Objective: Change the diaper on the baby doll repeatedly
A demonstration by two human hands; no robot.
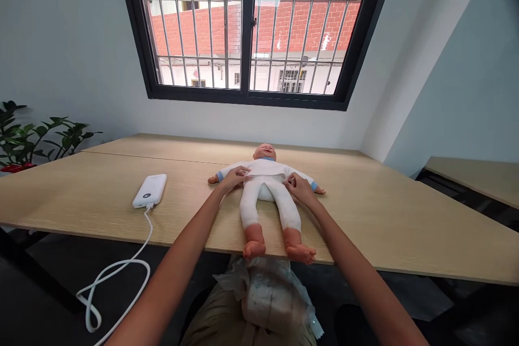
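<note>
A baby doll (265,189) lies on its back on the wooden table, head toward the window and bare feet at the near edge. It wears a white shirt (265,167) with blue collar and cuffs, and white trousers (251,200). At the left side of its waist, my left hand (235,177) has bent fingers closed on the shirt's hem. My right hand (299,187) pinches the hem at the opposite side. The fingertips are small in view and partly hidden by the cloth. Both the doll's arms are spread outward.
Left of the doll, a white power bank (150,191) lies on the table (385,216), its white cable (140,265) hanging over the edge. Crumpled clear plastic packaging (275,297) rests on my lap. A potted plant (36,138) stands far left, and a barred window (247,94) is ahead.
</note>
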